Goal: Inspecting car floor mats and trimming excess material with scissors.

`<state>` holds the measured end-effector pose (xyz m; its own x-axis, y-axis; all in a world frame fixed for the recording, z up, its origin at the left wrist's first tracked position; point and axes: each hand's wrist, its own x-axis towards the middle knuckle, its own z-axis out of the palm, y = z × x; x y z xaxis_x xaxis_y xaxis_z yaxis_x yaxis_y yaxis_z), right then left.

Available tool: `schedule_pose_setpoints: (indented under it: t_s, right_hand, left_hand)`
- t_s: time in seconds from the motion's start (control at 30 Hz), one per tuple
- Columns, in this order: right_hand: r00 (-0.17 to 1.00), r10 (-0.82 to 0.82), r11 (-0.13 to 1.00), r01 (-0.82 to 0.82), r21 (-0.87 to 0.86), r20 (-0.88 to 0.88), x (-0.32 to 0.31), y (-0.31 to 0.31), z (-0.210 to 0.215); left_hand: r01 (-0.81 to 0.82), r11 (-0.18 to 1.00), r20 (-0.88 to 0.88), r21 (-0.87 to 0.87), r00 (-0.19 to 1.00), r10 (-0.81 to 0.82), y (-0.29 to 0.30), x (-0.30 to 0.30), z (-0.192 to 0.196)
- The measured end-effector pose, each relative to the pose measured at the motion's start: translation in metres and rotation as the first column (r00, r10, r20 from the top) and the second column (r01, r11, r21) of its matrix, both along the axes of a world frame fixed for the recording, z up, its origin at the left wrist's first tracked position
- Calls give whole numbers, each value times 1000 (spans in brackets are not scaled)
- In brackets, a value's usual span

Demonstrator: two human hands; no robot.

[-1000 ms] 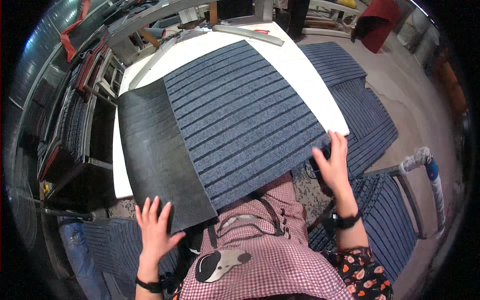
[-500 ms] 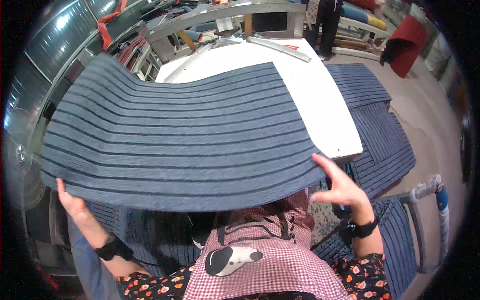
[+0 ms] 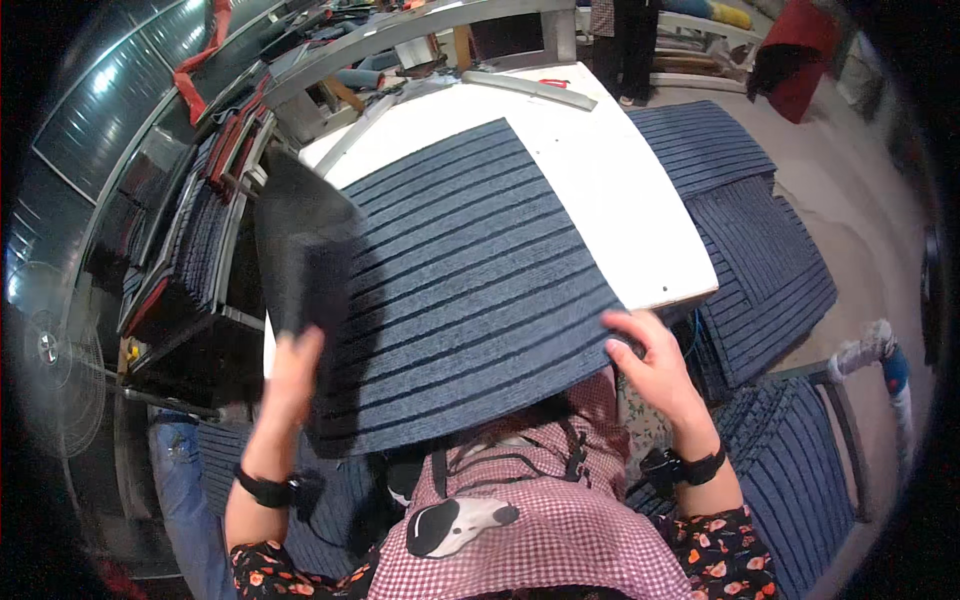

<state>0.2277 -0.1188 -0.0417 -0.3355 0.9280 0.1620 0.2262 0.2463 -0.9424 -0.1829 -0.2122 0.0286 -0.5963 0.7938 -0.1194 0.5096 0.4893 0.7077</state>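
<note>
While your left hand (image 3: 290,375) is blurring, grip impossible to tell, your right hand (image 3: 655,365) is curving narrowly open at the mat's (image 3: 470,270) corner beside the worktop's (image 3: 640,220) near edge.

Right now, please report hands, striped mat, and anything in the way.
Left hand blurred, at turned-up left end of striped mat, dark backing showing. Right hand at its near right corner. Metal bar lies beyond, apart, on white table.

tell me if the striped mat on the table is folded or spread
Partly folded: the mat turns over at its left end, black backing showing; the rest lies spread, stripes up.
</note>
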Motion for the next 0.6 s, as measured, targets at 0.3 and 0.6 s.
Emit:
schedule_pose_setpoints:
  t_s: [0.3, 0.6]
  right_hand:
    - [998, -28, 994, 22, -111, -55, -78, 183, 3]
    - [945, -107, 988, 135, -70, 308, -182, 368, -24]
  left_hand:
    - [720, 690, -183, -78, 670, -720, -46, 32, -8]
    - [-200, 973, 33, 118, 980, 197, -89, -6, -52]
